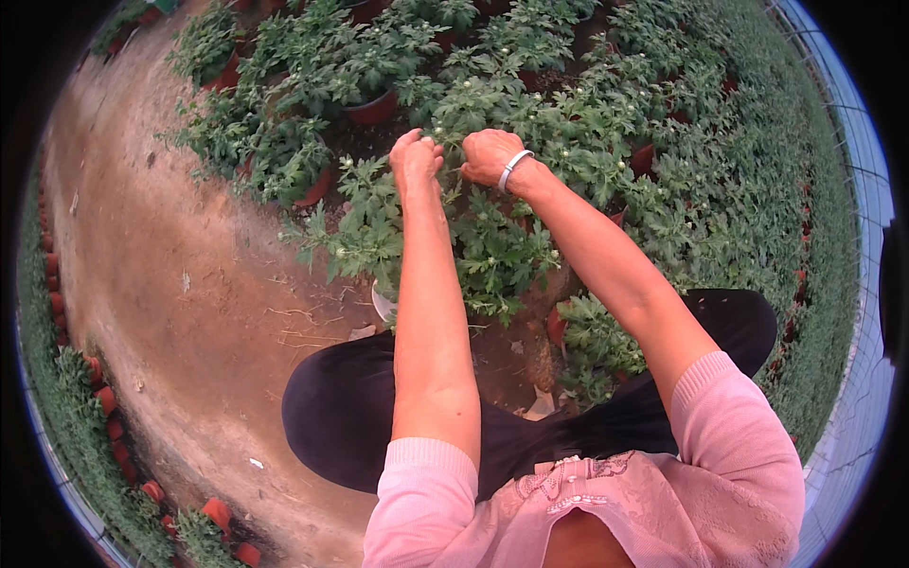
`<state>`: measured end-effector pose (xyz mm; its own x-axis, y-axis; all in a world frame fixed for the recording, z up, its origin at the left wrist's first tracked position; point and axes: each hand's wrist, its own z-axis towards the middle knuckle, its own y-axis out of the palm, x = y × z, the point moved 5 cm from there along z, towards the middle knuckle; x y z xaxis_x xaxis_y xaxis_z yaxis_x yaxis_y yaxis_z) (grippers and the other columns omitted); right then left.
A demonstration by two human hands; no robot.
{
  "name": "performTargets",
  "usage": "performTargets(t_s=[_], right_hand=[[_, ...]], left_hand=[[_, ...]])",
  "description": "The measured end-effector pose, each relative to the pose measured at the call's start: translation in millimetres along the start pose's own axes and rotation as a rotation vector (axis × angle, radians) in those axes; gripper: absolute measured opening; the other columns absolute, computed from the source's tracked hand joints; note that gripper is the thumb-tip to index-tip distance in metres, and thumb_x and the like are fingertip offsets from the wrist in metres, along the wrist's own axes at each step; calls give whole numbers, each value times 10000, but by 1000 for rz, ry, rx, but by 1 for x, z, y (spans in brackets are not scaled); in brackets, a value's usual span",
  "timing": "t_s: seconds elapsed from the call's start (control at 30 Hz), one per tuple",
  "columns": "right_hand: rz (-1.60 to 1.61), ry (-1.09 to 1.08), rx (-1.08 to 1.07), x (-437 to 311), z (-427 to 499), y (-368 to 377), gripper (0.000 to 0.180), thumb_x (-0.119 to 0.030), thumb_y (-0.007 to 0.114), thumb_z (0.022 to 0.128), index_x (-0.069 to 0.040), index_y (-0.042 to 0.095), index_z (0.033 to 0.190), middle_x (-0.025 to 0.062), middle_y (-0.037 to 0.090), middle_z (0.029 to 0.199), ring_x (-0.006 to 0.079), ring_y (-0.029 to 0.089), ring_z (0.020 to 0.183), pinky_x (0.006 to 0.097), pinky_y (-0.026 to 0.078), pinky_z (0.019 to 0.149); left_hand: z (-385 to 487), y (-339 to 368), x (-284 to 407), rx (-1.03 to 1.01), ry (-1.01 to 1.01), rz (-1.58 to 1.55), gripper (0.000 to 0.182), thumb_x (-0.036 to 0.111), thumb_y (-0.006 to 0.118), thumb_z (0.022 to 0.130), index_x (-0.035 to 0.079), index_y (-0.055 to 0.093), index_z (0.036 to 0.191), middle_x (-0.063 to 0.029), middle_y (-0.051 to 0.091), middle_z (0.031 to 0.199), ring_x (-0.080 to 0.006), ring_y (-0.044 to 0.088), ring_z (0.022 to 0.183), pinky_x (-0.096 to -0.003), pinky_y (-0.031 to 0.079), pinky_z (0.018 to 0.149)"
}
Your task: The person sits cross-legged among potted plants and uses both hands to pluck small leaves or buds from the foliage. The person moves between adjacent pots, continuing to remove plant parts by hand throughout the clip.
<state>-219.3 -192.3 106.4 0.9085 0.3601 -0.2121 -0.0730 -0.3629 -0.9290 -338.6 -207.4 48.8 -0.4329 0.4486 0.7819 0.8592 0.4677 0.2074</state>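
Both my arms reach forward over leafy potted plants, which look like chrysanthemums with small pale buds. My left hand [417,160] is raised at the near plant [373,231], fingers curled, close to a pale bud [437,130]; whether it grips anything is too small to tell. To its right, my right hand [491,157] is curled like a loose fist among the leaves, a pale band [514,170] on its wrist. Its fingertips are hidden beneath it. A gap with stems and leaves lies between the two hands.
Red-brown plastic pots [373,108] with dense foliage spread ahead and to the right. A white container [384,304] stands beside my left forearm. Bare soil path [213,284] runs along the left, with another row of potted plants [106,401] beyond it. A small potted plant [596,341] sits near my right knee.
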Motion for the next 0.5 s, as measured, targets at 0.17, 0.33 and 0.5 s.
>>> performTargets(t_s=[0.17, 0.33, 0.5], right_hand=[[435, 178, -61, 14, 0, 2, 246, -230, 606, 739, 4, 660, 793, 156, 669, 716, 243, 655, 585, 344, 528, 604], [936, 243, 38, 29, -4, -9, 223, -188, 598, 735, 19, 657, 794, 94, 665, 663, 158, 622, 483, 294, 501, 497], [284, 188, 469, 50, 16, -44, 290, -178, 641, 727, -69, 652, 996, 155, 677, 912, 331, 645, 863, 412, 508, 777]], left_hand=[[-1, 4, 4, 6, 12, -2, 419, 1, 479, 870, -8, 470, 1289, -194, 611, 1080, -286, 650, 901, -362, 538, 767], [-2, 7, 8, 15, 16, -7, 398, -1, 477, 869, -14, 496, 1266, -184, 612, 1079, -281, 647, 917, -354, 538, 759], [-4, 8, 11, 35, 24, -18, 392, 0, 483, 870, -19, 507, 1261, -173, 604, 1083, -273, 648, 894, -355, 541, 741]])
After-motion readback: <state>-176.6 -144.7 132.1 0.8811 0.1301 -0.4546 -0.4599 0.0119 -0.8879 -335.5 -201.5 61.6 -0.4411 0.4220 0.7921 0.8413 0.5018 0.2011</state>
